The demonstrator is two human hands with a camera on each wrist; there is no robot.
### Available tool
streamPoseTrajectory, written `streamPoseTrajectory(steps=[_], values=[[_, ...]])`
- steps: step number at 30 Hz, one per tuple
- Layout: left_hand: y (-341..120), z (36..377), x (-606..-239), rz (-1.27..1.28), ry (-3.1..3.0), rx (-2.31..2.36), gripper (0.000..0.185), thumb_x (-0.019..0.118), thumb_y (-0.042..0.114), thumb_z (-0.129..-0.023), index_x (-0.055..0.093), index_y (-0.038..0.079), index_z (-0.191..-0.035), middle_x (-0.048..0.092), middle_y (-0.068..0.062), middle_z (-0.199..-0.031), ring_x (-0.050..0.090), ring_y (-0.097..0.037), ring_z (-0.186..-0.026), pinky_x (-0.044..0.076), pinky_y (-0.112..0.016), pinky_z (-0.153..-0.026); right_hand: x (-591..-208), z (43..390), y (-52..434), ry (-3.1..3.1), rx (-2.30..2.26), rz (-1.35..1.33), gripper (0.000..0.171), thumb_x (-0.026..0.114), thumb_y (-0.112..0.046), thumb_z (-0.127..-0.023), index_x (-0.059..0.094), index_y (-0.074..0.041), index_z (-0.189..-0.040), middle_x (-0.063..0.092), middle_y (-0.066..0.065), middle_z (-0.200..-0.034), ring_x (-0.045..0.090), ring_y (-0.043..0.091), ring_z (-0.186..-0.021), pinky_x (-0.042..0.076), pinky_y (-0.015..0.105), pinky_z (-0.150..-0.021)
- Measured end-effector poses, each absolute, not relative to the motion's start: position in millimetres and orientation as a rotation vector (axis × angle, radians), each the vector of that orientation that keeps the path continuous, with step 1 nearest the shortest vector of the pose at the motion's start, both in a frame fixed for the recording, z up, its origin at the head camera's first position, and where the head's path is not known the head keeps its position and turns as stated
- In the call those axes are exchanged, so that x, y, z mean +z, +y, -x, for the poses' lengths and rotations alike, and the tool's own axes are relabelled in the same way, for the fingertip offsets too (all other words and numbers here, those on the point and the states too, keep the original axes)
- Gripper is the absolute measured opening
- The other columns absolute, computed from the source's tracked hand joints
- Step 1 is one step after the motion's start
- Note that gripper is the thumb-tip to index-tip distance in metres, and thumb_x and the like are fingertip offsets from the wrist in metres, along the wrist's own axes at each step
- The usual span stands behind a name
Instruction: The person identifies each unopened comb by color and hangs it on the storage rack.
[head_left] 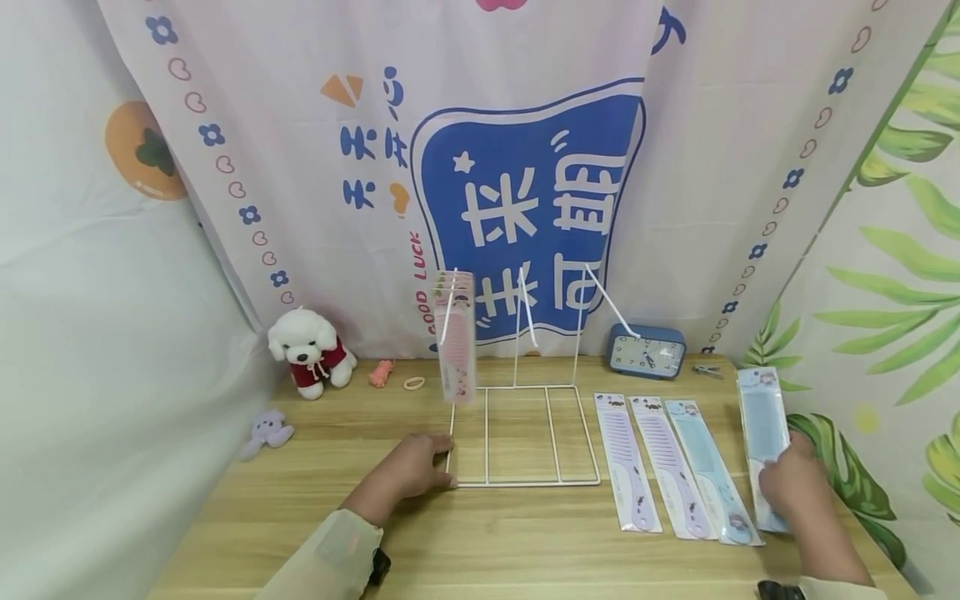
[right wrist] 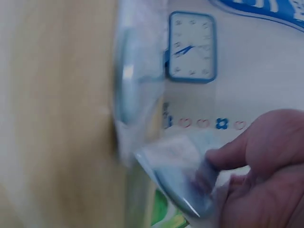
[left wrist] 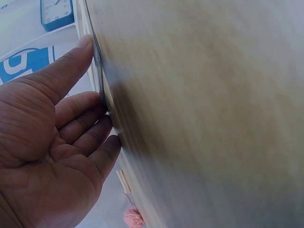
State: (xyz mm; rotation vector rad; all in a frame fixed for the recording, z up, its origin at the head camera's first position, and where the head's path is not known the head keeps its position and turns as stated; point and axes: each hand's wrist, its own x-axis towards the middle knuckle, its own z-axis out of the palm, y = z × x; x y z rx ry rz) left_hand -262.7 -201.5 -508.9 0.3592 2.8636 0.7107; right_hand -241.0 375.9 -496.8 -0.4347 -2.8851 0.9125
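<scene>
Combs in clear packets are spread across the table, and one blue comb at the far right is in hand. At the far left sit a toy dog and a small purple toy, with a pink clip and a hair band behind. The left hand rests flat beside the front left corner of the white wire rack, fingers straight and close together, tips touching the frame. A bunch of pink combs hangs on the rack's left hook. Right of the rack lie three packets side by side: two lilac combs, then a light blue one. A blue clock stands behind them. The right hand pinches the lower end of the blue comb, fingers curled on the packet.
</scene>
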Motion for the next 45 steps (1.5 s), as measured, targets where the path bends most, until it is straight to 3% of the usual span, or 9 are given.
streamPoseTrajectory(steps=[11,14,16,19,21,24,31,38,45], values=[[-202,263,-509,-0.344,2.862,0.715,0.071,0.094,0.029,-0.087,0.067,0.001,-0.147,0.063,-0.016,-0.156,0.055,-0.041,-0.149,0.044,-0.055,-0.126,-452,236,343,-2.699,1.341,0.088,0.062,0.033,-0.019,-0.118,0.006,0.016,-0.161,0.029,0.053,-0.157,0.042,0.072,-0.138,0.044,0.083,-0.109],[-201,263,-509,-0.341,2.860,0.721,0.071,0.094,0.028,-0.087,0.068,0.001,-0.147,0.063,-0.016,-0.156,0.055,-0.041,-0.149,0.044,-0.056,-0.126,-448,234,331,-2.596,1.426,-0.099,0.060,0.040,-0.015,-0.118,0.012,0.013,-0.162,0.033,0.049,-0.159,0.047,0.065,-0.140,0.056,0.062,-0.110],[-201,263,-509,-0.337,2.863,0.719,0.071,0.095,0.028,-0.086,0.068,0.001,-0.147,0.064,-0.016,-0.156,0.055,-0.041,-0.149,0.044,-0.056,-0.126,-446,234,323,-2.528,1.484,-0.243,0.062,0.045,-0.013,-0.117,0.013,0.009,-0.165,0.036,0.046,-0.161,0.058,0.043,-0.141,0.062,0.040,-0.106],[-201,264,-510,-0.333,2.866,0.713,0.071,0.094,0.028,-0.086,0.068,0.002,-0.147,0.064,-0.016,-0.156,0.055,-0.041,-0.149,0.044,-0.055,-0.126,-444,235,311,-2.413,1.576,-0.464,0.062,0.052,-0.008,-0.115,0.020,0.004,-0.167,0.056,0.022,-0.156,0.065,0.008,-0.129,0.059,0.014,-0.091],[-201,264,-510,-0.331,2.865,0.707,0.071,0.094,0.029,-0.086,0.068,0.002,-0.147,0.064,-0.016,-0.156,0.055,-0.041,-0.149,0.044,-0.055,-0.126,-441,235,299,-2.357,1.647,-0.581,0.062,0.054,-0.004,-0.114,0.024,0.003,-0.168,0.064,-0.001,-0.149,0.063,-0.008,-0.124,0.061,0.016,-0.092],[-200,265,-510,-0.327,2.866,0.701,0.072,0.095,0.029,-0.086,0.068,0.002,-0.147,0.064,-0.016,-0.156,0.056,-0.041,-0.149,0.044,-0.055,-0.126,-437,235,279,-2.302,1.720,-0.716,0.061,0.057,0.003,-0.110,0.032,0.002,-0.166,0.065,-0.024,-0.139,0.067,-0.006,-0.121,0.063,0.022,-0.093],[-200,264,-509,-0.329,2.865,0.707,0.071,0.094,0.028,-0.086,0.068,0.001,-0.147,0.064,-0.016,-0.156,0.055,-0.041,-0.149,0.044,-0.055,-0.127,-434,241,223,-2.379,1.733,-0.868,0.057,0.062,0.001,-0.108,0.040,0.005,-0.160,0.063,0.035,-0.140,0.073,0.008,-0.118,0.067,0.032,-0.093],[-201,264,-510,-0.333,2.869,0.705,0.072,0.094,0.029,-0.086,0.067,0.002,-0.147,0.064,-0.016,-0.156,0.055,-0.041,-0.149,0.044,-0.055,-0.127,-441,252,170,-2.528,1.827,-0.872,0.054,0.066,-0.008,-0.108,0.047,-0.003,-0.159,0.068,0.029,-0.139,0.072,0.040,-0.124,0.067,0.038,-0.096],[-201,264,-511,-0.347,2.873,0.708,0.071,0.094,0.029,-0.086,0.068,0.002,-0.147,0.064,-0.017,-0.155,0.056,-0.041,-0.148,0.044,-0.055,-0.126,-447,256,140,-2.613,1.805,-0.888,0.050,0.066,-0.012,-0.110,0.051,-0.008,-0.158,0.070,0.021,-0.142,0.070,0.037,-0.127,0.067,0.041,-0.097]])
